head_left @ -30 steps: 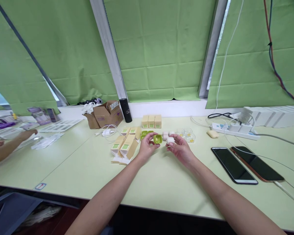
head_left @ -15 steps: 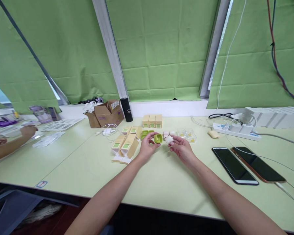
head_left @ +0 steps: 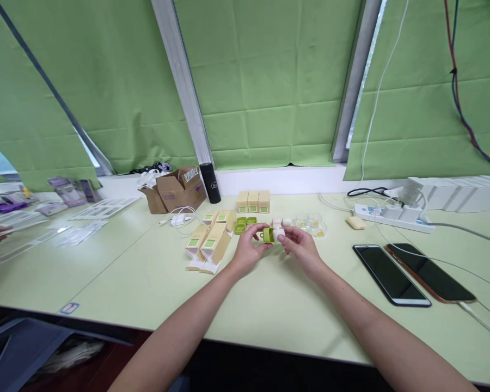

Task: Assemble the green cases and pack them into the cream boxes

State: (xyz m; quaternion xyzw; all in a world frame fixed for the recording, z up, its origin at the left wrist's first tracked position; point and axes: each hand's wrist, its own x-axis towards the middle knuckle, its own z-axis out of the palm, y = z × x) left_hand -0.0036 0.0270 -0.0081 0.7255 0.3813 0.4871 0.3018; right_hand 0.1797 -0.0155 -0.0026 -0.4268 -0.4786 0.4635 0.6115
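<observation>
Head view: the left hand (head_left: 246,250) gripped a green cup (head_left: 268,235), while the right hand (head_left: 304,247) pinched a white block (head_left: 278,233) at the cup's mouth.

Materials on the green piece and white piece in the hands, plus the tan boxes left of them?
Green piece: likely moulded plastic, satin; even colour, small loop at one end.
White piece: unclear, perhaps plastic or foam; plain white, texture too small to read.
Tan boxes: probably matte paperboard; flat panels, creased edges, pale flaps.
</observation>
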